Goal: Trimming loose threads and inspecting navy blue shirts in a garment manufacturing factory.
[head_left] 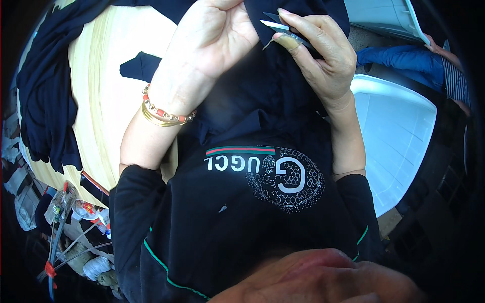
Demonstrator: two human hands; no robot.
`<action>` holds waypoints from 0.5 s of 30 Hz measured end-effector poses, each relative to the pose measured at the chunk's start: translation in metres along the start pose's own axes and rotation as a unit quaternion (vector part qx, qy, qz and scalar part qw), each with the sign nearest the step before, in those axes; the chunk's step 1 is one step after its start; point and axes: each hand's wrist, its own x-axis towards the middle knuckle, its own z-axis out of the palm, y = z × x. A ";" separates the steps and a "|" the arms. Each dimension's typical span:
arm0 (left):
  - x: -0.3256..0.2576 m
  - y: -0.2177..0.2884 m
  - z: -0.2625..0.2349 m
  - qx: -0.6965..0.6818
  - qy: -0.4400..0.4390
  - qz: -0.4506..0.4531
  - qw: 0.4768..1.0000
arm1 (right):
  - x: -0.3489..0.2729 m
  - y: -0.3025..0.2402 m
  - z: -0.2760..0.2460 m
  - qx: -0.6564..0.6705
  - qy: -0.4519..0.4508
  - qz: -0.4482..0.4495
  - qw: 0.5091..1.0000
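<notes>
Small thread snips [275, 25] sit in my right hand [326, 55], between the thumb and fingers, with their two pointed blades apart and aimed left. A yellowish wrap [288, 42] covers the tip of that thumb, and a short thread end hangs beside it. My left hand [214, 38] is palm up at the upper edge, left of the snips; its fingertips run out of view, so their grip is hidden. Dark navy cloth [247, 83] lies between and below both hands and spreads over my lap. Beaded and gold bracelets [164, 115] circle my left wrist.
A pale wooden table [98, 96] stands on the left, with a dark cloth heap [45, 106] over its edge and a small dark piece [140, 66] on it. A white plastic chair [391, 136] is at right, near another person's jeans [404, 63]. Bags [96, 267] lie lower left.
</notes>
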 end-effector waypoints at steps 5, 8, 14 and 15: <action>0.002 0.003 0.000 -0.009 0.011 -0.010 1.000 | 0.004 -0.006 0.001 0.001 0.014 0.003 1.000; 0.009 0.006 -0.008 0.025 -0.038 -0.012 0.999 | 0.007 -0.006 0.001 0.023 0.014 0.016 1.000; 0.003 -0.012 0.017 0.581 0.105 0.085 0.803 | -0.007 -0.005 -0.025 0.144 0.136 0.148 0.969; 0.003 -0.009 0.014 0.723 0.088 0.072 0.681 | -0.015 -0.003 -0.032 0.153 0.143 0.196 0.958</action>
